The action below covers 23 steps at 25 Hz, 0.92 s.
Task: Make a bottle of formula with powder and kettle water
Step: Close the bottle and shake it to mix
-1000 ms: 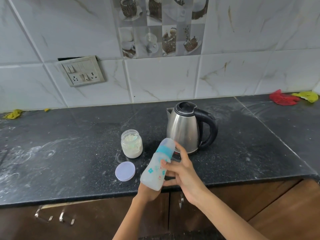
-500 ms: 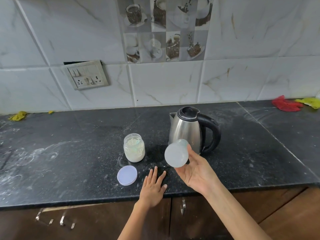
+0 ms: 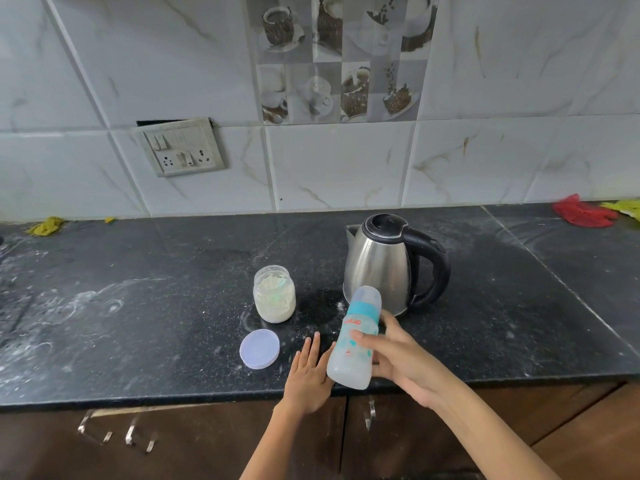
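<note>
My right hand (image 3: 403,363) grips a baby bottle (image 3: 355,341) with a teal collar and clear cap, tilted with its cap toward the kettle and held above the counter's front edge. The bottle holds cloudy whitish liquid. My left hand (image 3: 308,374) lies flat on the black counter (image 3: 138,323) with straight fingers, just left of the bottle's base. A steel kettle (image 3: 384,268) with a black handle stands behind the bottle. An open glass jar of white powder (image 3: 274,294) stands left of the kettle, and its pale lilac lid (image 3: 259,348) lies in front of it.
White powder is smeared on the counter at the left. A red cloth (image 3: 583,213) and a yellow one (image 3: 625,206) lie at the back right, yellow scraps (image 3: 46,226) at the back left. A switch-and-socket plate (image 3: 181,147) is on the tiled wall. Drawers with metal handles (image 3: 114,433) sit below.
One second ago both hands held the tilted bottle. Then the left hand went down flat on the counter while the right swung the bottle base-toward-camera; now it is tilted cap-away again.
</note>
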Tool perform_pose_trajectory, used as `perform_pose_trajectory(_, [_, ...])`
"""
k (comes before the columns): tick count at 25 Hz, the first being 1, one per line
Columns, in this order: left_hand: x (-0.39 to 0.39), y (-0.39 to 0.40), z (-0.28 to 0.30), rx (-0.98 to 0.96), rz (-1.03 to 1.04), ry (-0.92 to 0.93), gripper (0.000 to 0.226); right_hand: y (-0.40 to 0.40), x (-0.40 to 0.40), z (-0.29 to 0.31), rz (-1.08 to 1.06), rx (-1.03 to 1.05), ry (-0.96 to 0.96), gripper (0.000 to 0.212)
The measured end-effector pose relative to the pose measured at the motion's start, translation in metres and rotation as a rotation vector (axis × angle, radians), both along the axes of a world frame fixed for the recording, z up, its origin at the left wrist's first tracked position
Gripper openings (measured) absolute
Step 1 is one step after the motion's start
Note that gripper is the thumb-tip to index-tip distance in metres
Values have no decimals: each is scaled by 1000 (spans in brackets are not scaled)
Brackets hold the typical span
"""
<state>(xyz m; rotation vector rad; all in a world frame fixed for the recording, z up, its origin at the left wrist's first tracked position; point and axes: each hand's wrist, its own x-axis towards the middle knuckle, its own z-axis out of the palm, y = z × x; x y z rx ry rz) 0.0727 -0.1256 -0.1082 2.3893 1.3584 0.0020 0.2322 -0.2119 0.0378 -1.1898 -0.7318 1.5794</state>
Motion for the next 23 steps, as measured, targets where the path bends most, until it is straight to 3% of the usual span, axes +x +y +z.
perform_pose_trajectory(2, [0,0,0,-6,8,-22,58,6,4,8,-11,115,-98,94])
perform_pose_trajectory(5, [1,0,-1,4,12,-37,55,20,9,18,-291,226,135,77])
perform_pose_trajectory(7, [0,0,-1,15,11,-37,55,17,-1,13,-250,211,121,76])
perform_pose_trajectory(9, [-1,0,-3,26,7,-39,57,9,-11,9,-125,198,25,92])
perform_pose_trajectory(13, [0,2,-3,20,11,-43,55,22,4,16,-416,185,215,83])
perform_pose_trajectory(17, [-1,1,-7,9,21,-104,57,9,-12,8,-137,160,7,98])
perform_pose_trajectory(21, [0,3,-9,30,17,-47,55,18,5,16,-379,171,174,91])
perform_pose_trajectory(23, [0,2,-8,32,13,-55,55,13,-3,12,-225,171,67,95])
